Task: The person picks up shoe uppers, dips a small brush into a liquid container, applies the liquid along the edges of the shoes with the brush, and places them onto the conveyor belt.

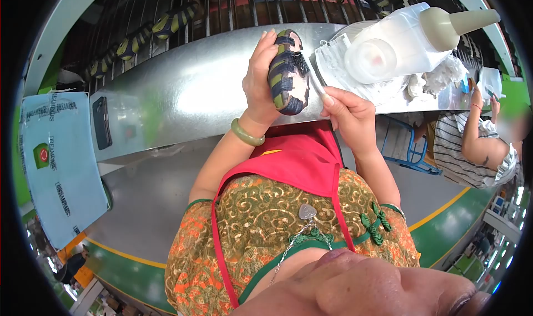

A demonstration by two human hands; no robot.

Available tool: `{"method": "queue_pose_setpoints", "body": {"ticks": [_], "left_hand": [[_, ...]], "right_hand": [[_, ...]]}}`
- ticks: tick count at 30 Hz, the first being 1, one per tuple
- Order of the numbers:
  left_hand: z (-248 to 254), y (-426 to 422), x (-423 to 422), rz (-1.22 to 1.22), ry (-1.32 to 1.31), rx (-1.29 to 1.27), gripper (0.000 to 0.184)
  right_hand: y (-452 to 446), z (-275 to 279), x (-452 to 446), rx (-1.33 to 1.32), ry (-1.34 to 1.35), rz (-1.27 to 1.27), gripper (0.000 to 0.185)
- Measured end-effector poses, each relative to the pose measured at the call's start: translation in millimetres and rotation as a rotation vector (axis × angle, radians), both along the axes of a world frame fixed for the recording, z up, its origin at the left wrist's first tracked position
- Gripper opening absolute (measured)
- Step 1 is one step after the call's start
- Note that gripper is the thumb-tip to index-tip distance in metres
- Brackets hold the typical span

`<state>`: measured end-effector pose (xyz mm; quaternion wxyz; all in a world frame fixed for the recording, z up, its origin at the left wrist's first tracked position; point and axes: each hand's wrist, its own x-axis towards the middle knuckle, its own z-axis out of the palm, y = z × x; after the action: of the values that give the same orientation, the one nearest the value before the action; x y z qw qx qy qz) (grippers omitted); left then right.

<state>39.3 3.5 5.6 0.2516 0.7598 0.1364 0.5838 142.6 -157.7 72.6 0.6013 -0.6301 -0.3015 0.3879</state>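
Note:
My left hand (260, 80), with a bangle on its wrist, is wrapped round a small striped shoe (281, 83). The shoe stands upright over the metal table, its pale underside facing right. Pinched in my right hand (351, 115) is a thin brush (315, 83), whose dark bristles touch the shoe's underside. To the right of the hands, a translucent bottle (388, 43) with a beige nozzle lies on its side, close to crumpled white sheets (338, 66).
Striped shoes (175, 20) rest on a rack of metal rods (233, 8) beyond the metal table (183, 88). A phone (102, 123) lies at the left. A blue board (64, 160) stands beyond it. At the right are a blue stool (413, 155) and another person (472, 144).

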Motion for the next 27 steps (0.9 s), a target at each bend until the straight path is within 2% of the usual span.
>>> {"method": "queue_pose_setpoints", "body": {"ticks": [7, 9, 14, 17, 19, 23, 27], "left_hand": [[9.1, -5.1, -2.2, -0.029, -0.009, 0.072, 0.062], [14.8, -6.9, -2.3, -0.009, -0.030, 0.117, 0.052], [14.2, -8.8, -4.7, -0.055, -0.023, 0.117, 0.052], [11.5, -6.1, -5.8, -0.059, -0.025, 0.121, 0.052], [9.0, -4.2, -8.0, -0.058, -0.023, 0.110, 0.051], [5.2, 0.8, -10.4, 0.001, -0.004, 0.049, 0.048], [1.1, 4.7, -11.8, 0.026, 0.047, -0.012, 0.057]], "right_hand": [[9.0, 4.4, 8.1, -0.065, -0.203, -0.084, 0.020], [11.0, 3.6, 10.2, -0.084, -0.223, -0.101, 0.020], [19.6, 3.7, 17.2, -0.095, -0.257, -0.152, 0.020], [24.2, -0.5, 22.1, -0.118, -0.403, -0.167, 0.021], [24.5, -4.4, 24.2, -0.033, -0.431, -0.136, 0.020], [19.0, 1.8, 20.2, -0.067, -0.426, -0.037, 0.020], [14.9, 5.6, 20.2, -0.048, -0.470, 0.057, 0.021]]}}
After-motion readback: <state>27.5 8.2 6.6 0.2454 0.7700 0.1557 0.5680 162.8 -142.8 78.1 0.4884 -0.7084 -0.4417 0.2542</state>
